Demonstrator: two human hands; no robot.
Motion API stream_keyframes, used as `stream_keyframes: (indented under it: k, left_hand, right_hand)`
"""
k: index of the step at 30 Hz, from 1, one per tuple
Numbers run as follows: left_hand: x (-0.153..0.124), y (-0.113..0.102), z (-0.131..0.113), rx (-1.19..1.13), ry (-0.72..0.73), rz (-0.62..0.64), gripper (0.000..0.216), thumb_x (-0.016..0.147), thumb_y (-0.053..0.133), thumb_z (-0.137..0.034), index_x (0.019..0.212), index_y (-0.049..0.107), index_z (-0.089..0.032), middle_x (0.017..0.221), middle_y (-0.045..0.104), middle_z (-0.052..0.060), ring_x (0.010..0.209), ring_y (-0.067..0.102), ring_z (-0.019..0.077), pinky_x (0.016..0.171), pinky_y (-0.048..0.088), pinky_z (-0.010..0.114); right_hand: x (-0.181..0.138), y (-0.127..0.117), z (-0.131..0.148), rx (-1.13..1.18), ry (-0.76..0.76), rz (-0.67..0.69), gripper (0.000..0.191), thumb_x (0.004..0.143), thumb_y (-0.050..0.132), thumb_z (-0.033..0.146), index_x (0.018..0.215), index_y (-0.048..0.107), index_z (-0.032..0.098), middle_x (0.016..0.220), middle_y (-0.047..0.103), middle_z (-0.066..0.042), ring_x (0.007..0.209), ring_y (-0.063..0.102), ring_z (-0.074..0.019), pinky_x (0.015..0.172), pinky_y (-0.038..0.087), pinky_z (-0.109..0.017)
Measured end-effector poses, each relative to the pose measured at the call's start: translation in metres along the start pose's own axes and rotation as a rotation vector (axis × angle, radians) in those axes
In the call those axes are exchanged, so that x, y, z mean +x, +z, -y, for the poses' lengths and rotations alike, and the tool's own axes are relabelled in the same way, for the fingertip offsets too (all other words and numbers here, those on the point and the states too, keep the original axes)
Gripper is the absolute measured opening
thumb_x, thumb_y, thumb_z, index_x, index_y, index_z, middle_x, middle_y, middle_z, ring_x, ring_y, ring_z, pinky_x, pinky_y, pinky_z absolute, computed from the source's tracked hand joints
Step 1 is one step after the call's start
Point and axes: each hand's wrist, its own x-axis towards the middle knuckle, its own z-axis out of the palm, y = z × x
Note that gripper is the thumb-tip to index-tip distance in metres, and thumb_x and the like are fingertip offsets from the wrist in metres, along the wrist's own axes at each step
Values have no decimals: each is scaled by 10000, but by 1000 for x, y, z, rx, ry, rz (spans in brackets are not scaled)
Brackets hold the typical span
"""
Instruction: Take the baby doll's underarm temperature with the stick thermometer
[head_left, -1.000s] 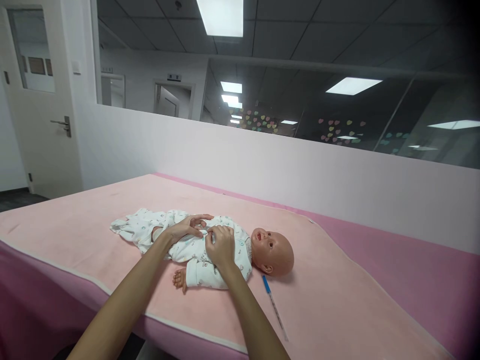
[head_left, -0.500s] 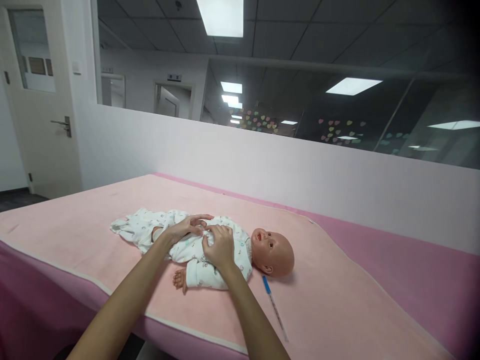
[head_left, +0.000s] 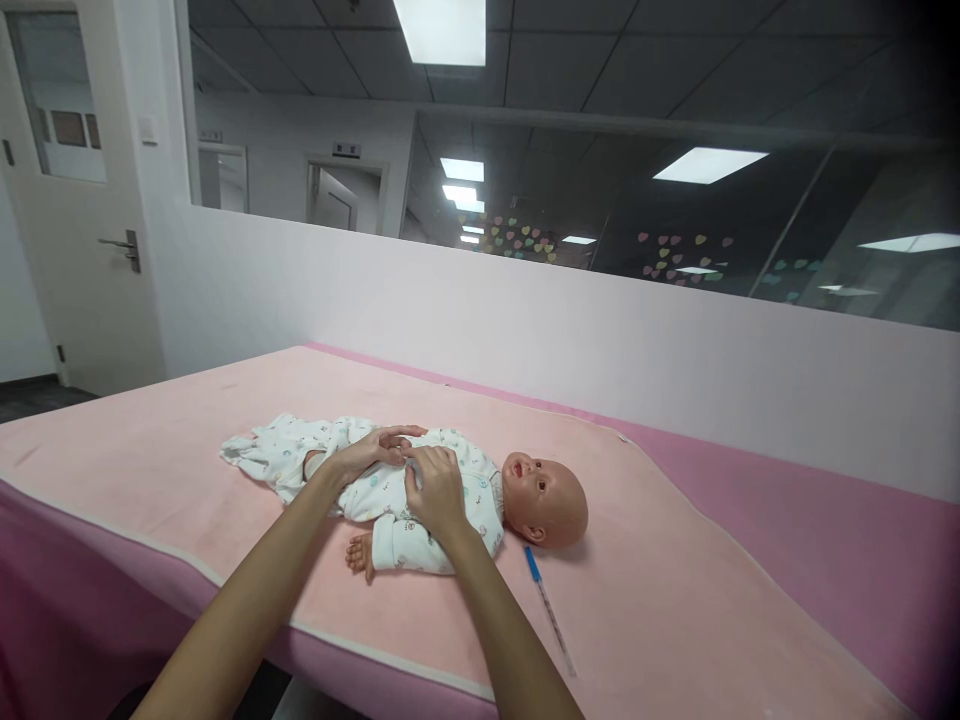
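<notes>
A baby doll (head_left: 551, 503) lies on its back, its head to the right, in a white patterned baby garment (head_left: 476, 490). Over the doll's belly, my left hand (head_left: 375, 452) rests with fingers bent into the garment's front. My right hand (head_left: 437, 488) is right beside it, fingers and thumb pinched on the cloth at the chest. Both sets of fingertips almost meet, and the bit of cloth between them is mostly hidden. One doll hand (head_left: 360, 555) sticks out of its sleeve toward me.
A thin clear thermometer with a blue cap (head_left: 533, 564) lies on the pink table cover (head_left: 675, 600), near the doll's head and my right forearm. Behind the table runs a white wall (head_left: 525, 320) with a window above. A door (head_left: 97, 250) stands at far left.
My right hand has shifted very slightly up and left over the garment's front. My left hand, the doll and the thermometer stay where they were; the view tilts a little.
</notes>
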Motion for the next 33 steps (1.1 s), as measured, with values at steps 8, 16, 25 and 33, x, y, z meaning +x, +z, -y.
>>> stream_keyframes:
  k: [8, 16, 25, 33]
  left_hand:
    - [-2, 4, -3, 48, 55, 13, 512, 620, 648, -76, 1109, 563, -200, 854, 593, 32, 846, 526, 150, 797, 378, 280]
    - [4, -1, 2, 79, 71, 72, 486, 567, 609, -28, 1022, 595, -195, 1155, 517, 69, 876, 513, 144, 696, 400, 231]
    - [-1, 5, -4, 76, 82, 44, 490, 567, 588, -2, 1018, 593, -194, 1126, 540, 64, 950, 500, 166, 774, 389, 253]
    - [-1, 2, 0, 38, 88, 49, 521, 562, 620, -25, 1052, 576, -195, 986, 590, 63, 973, 508, 197, 789, 399, 287]
  right_hand:
    - [-1, 1, -1, 2, 15, -13, 211, 824, 400, 141, 963, 549, 192, 892, 605, -35, 848, 505, -159, 808, 329, -310]
    - [-1, 1, -1, 36, 32, -10, 222, 824, 400, 139, 982, 544, 197, 920, 613, -30, 854, 512, -165, 824, 326, -320]
    - [-1, 1, -2, 41, 51, -34, 237, 805, 373, 92, 937, 544, 189, 852, 613, -23, 787, 514, -153, 802, 327, -304]
    - [0, 0, 0, 42, 78, -62, 261, 759, 382, 60, 942, 518, 187, 838, 588, -23, 790, 506, -159, 802, 326, -304]
